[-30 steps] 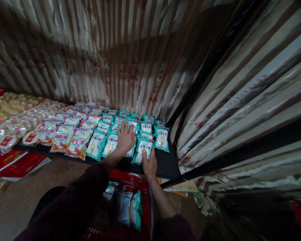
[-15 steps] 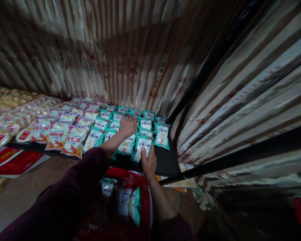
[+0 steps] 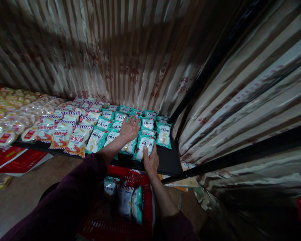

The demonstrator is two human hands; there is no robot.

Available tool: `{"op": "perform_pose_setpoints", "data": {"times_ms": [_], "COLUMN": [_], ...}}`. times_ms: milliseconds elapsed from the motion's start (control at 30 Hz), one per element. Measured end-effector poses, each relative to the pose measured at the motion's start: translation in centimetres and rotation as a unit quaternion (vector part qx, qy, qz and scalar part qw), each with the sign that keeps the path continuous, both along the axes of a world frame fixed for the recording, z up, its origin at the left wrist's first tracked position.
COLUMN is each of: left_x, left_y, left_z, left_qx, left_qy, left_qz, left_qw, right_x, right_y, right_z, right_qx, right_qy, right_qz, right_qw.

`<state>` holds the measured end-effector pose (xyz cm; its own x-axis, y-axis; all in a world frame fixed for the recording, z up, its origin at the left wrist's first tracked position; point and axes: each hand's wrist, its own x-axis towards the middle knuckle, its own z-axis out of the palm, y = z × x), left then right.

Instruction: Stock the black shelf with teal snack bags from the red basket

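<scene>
My left hand (image 3: pixel 129 129) lies flat over the middle rows of teal-and-white snack packets, its fingers stretched out and resting on them. At the front edge, my right hand (image 3: pixel 151 158) grips the lower right side of a teal-and-white snack packet (image 3: pixel 142 144), thumb on its face and the other fingers hidden along its side. That packet leans back against the ones behind it. Another teal packet (image 3: pixel 164 134) stands at the right end of the rows. The packets partly under my left hand are hidden from view.
The black shelf (image 3: pixel 167 160) also carries red-and-white snack packets (image 3: pixel 76 140) and round wrapped pastries (image 3: pixel 7 137) to the left. Below stands a red basket (image 3: pixel 150 201) with several packets inside. Striped curtains (image 3: pixel 130 53) hang behind; a black pole (image 3: pixel 215 165) crosses at right.
My left hand's fingers are spread flatter over the packets than before. My right hand stays at the front packet. The whole view has shifted slightly.
</scene>
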<state>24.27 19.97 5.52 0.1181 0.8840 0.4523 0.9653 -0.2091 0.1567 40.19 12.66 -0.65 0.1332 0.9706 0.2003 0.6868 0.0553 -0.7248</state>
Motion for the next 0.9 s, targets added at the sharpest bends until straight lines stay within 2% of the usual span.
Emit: {"op": "perform_pose_setpoints", "data": {"times_ms": [233, 333, 467, 733, 800, 900], "left_x": [-0.1, -0.1, -0.3, -0.4, 0.0, 1.0], "left_y": [2.5, 2.7, 2.2, 1.8, 0.9, -1.7], "left_z": [0.0, -0.1, -0.3, -0.1, 0.2, 0.3], "left_qx": [-0.06, -0.038, -0.006, 0.009, 0.031, 0.07], "left_qy": [0.012, 0.037, 0.054, 0.041, 0.015, -0.026], "left_qz": [-0.002, -0.01, -0.019, -0.014, -0.003, 0.004], "left_qw": [0.998, 0.999, 0.998, 0.999, 0.999, 0.997], "right_x": [0.1, 0.1, 0.1, -0.1, 0.0, 0.1], "right_y": [0.0, 0.0, 0.1, 0.0, 0.0, 0.0], "right_z": [-0.1, 0.0, 0.0, 0.0, 0.0, -0.1], "right_qx": [0.0, 0.0, 0.0, 0.009, 0.01, 0.016], "right_qy": [-0.004, -0.002, -0.005, -0.004, 0.003, 0.018], "right_qz": [0.007, 0.011, 0.011, 0.005, 0.007, 0.006], "right_qw": [1.0, 1.0, 1.0, 1.0, 1.0, 1.0]}}
